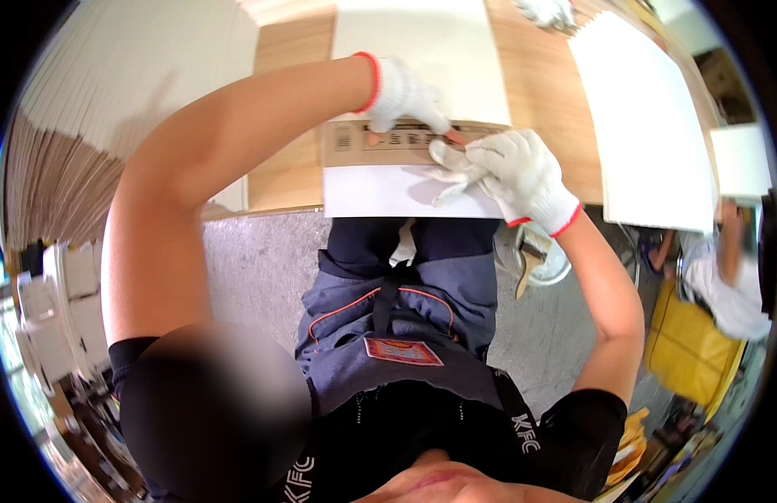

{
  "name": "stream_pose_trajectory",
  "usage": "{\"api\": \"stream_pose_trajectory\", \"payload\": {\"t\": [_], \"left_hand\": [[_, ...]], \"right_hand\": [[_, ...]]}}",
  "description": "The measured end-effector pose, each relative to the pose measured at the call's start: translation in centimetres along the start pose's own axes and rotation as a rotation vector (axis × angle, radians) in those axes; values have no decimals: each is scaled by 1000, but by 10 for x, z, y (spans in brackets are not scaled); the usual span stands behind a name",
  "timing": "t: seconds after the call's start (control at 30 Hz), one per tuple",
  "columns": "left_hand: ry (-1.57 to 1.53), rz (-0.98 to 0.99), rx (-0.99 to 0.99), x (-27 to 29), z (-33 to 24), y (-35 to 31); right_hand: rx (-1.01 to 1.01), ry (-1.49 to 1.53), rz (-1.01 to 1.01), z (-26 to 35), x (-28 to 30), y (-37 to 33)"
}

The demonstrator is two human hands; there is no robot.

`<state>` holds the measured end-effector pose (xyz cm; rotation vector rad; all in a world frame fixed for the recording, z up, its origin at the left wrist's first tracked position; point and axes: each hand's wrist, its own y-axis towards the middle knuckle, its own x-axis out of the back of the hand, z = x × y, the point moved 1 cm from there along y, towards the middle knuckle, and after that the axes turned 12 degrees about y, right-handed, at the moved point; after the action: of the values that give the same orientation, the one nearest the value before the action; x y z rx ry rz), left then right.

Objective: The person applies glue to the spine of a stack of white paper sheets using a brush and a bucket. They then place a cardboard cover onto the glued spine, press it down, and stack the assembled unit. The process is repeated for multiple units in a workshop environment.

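A brown cardboard strip point(342, 152) with dark print lies across a white sheet point(413, 50) on the wooden table point(289, 92); a white band point(367, 191) shows along its near side. My left hand point(402, 94), in a white glove with a red cuff and bare fingertips, rests on the strip's far edge, thumb and forefinger apart. Beside it, my right hand point(516, 172), gloved alike, lies over the strip's right end with its fingers stretched out leftward. The palm side of the right hand is hidden.
Stacked white-faced sheets point(145, 75) stand at the left, with another white stack point(644, 126) at the right. A white bucket point(552, 267) holding a brush point(527, 272) sits below the table edge. At far right, another person point(715, 281) is near a yellow seat point(690, 344).
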<state>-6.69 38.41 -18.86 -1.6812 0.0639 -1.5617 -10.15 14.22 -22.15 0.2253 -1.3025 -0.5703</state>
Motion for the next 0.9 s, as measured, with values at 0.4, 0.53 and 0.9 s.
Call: {"api": "stream_pose_trajectory", "payload": {"t": [0.4, 0.53, 0.9], "left_hand": [[103, 12, 92, -3, -6, 2], [70, 51, 70, 10, -10, -3], [144, 137, 107, 8, -14, -1]], "right_hand": [[-99, -147, 374, 76, -108, 131], [-146, -90, 272, 77, -135, 132], [-159, -46, 307, 35, -59, 61]]}}
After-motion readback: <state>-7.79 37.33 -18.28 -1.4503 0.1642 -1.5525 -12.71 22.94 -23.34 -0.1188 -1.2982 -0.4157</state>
